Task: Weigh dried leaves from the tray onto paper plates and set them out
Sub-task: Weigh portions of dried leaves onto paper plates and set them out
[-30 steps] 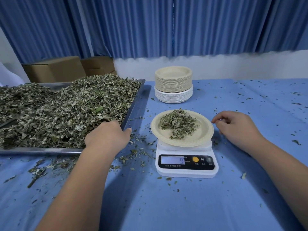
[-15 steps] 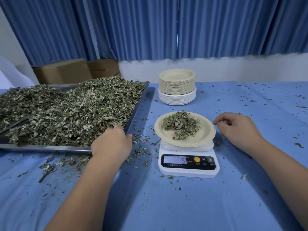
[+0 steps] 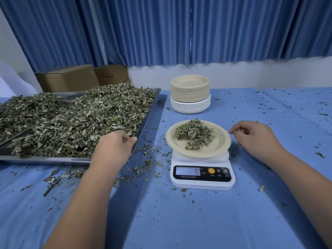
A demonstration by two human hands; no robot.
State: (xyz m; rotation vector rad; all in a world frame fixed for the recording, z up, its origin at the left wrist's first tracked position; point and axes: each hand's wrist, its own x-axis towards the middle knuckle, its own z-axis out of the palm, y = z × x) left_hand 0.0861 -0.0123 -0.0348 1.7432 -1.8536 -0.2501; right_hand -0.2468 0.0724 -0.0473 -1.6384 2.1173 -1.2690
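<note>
Left hand dips into leaves on the tray, grip hidden; right hand loosely curled, empty, beside the plate.

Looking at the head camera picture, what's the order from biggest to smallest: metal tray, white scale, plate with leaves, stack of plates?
1. metal tray, by far.
2. plate with leaves and white scale: about alike, no ranking.
3. stack of plates, though it stands farther from the camera, so it may only look smaller.
</note>
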